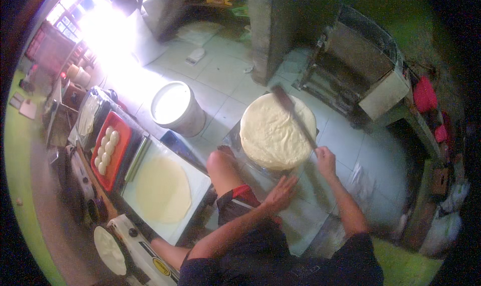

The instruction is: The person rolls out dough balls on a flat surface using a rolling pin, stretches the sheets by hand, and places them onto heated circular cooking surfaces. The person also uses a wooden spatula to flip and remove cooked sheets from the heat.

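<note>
My right hand (325, 160) grips the handle of a long, dark, flat-bladed tool (295, 116), blurred, perhaps a spatula or paddle. Its blade reaches over a wide, round, pale stack of what look like thin dough sheets (270, 135), close to the floor. Just below the stack's near edge is my left hand (282, 194), fingers spread and holding nothing; whether it touches the plastic there I cannot tell. To my left, one round, thin dough sheet (163, 190) lies flat on a white board (165, 231). A rolling pin-like cylinder (137, 158) rests along the board's far edge.
An orange tray (126, 132) holds several dough balls (107, 150). Nearer me stands a gas stove (129, 229) beside another round pale sheet (109, 250). A bucket (191, 115) with white contents stands on the tiled floor (221, 79). Beyond are a pillar (265, 34) and a metal-framed machine (353, 56).
</note>
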